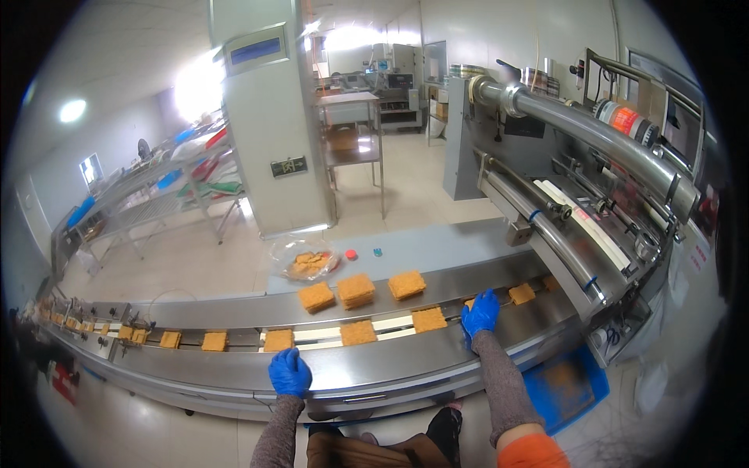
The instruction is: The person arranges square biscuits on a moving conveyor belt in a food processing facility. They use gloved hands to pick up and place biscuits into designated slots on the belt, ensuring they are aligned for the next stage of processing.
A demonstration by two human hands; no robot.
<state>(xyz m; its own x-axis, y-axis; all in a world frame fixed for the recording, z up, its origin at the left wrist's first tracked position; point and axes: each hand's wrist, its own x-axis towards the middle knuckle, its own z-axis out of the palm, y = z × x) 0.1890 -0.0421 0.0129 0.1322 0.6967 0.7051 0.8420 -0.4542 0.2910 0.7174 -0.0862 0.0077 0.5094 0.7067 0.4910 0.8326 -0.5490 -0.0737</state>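
While orange biscuit squares [358,333] ride along the steel conveyor [234,370], the blue-gloved right hand [480,313] presses on the belt beside one, grasping nothing; the left hand [289,372] rests clenched on the near rim.
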